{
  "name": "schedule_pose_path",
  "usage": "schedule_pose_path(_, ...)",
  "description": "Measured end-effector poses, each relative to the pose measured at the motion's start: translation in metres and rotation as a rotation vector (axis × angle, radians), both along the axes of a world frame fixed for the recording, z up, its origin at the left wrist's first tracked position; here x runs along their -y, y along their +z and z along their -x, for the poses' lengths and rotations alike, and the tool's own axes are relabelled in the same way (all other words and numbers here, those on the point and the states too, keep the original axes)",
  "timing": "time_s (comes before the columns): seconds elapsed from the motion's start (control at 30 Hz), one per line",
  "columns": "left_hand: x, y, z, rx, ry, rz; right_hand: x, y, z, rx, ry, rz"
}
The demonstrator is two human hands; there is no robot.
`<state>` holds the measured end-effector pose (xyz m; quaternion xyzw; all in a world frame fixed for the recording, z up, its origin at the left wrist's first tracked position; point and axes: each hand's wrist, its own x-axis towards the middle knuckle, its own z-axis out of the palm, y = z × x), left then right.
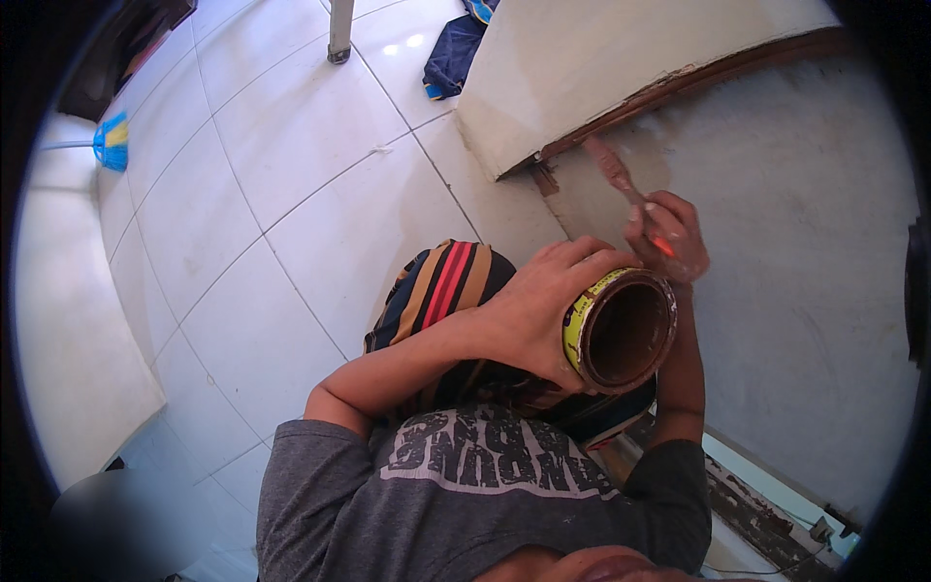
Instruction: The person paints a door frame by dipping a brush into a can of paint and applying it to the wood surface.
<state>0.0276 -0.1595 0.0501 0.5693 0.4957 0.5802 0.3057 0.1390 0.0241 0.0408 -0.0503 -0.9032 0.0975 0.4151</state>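
Hands both loaded: left hand (529, 315) wrapped round a yellow-labelled can (578, 330), right hand (674, 238) closed on a brush (617, 175). Big to small: pale tiled floor (320, 213) fills the left; grey panel (795, 242) takes the right; pale panel (601, 68) up top, brown strip (679, 82) along its edge. Can is just beside the striped cloth (451, 281) over the knee, mouth facing up at the camera; inside is brown, fill level not readable. Brush is beyond the can, reddish-brown bristles right by the strip's near end; contact or not, can't tell. Risks: can tips if the one-handed side grip slips, and anything in it lands on cloth or tiles. Brush smears the pale panel if it overshoots, tip being so near that edge. Right forearm (685, 364) runs close past the can, so a pull back could knock it. Pose: left elbow bent outward, left forearm (398, 364) angled across, fingers over the can's upper left. Right arm reaches forward, handle pinched in curled fingers, bristles pointing forward-left.
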Motion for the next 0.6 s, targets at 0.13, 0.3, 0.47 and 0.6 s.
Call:
schedule_pose_path(0.13,0.001,0.004,0.003,-0.022,-0.066,0.044,0.0,-0.025,0.006,0.085,0.041,-0.044)
schedule_pose_path(0.3,0.001,0.005,0.002,-0.031,-0.062,0.048,-0.007,-0.03,0.01,0.046,0.003,-0.089)
schedule_pose_path(0.47,0.002,0.002,0.003,-0.026,-0.052,0.043,-0.003,0.0,0.009,-0.002,0.006,-0.286)
schedule_pose_path(0.6,0.001,0.003,0.003,-0.015,-0.062,0.048,0.007,-0.022,0.006,0.067,-0.027,-0.088)
